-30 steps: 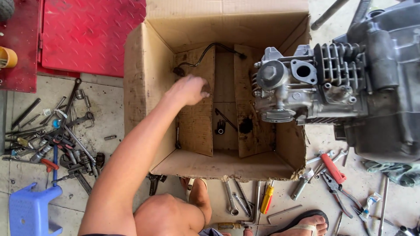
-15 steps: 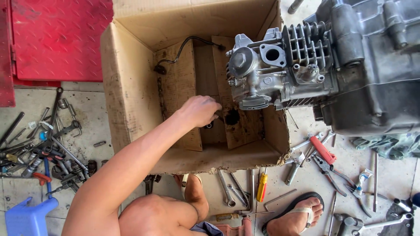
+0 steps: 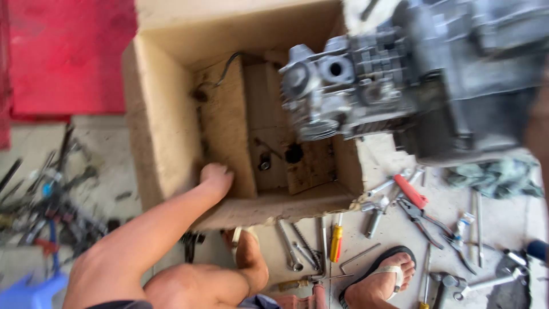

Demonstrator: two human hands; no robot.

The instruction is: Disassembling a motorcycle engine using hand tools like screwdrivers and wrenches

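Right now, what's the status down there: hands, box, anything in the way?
Left hand fisted at the cardboard box near wall; grip unclear. Right hand out of view. Engine overhangs the box's right side. Small dark parts on box floor.

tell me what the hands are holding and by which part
The left hand is curled inside the cardboard box, against its near left corner. Whether it grips anything cannot be told, as the fingers are hidden and blurred. The right hand is out of view.

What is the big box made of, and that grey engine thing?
The box looks like plain brown cardboard: dull, with stained, folded flaps. The engine looks like cast metal, probably aluminium: matte grey with cooling fins. The left hand is in the box.
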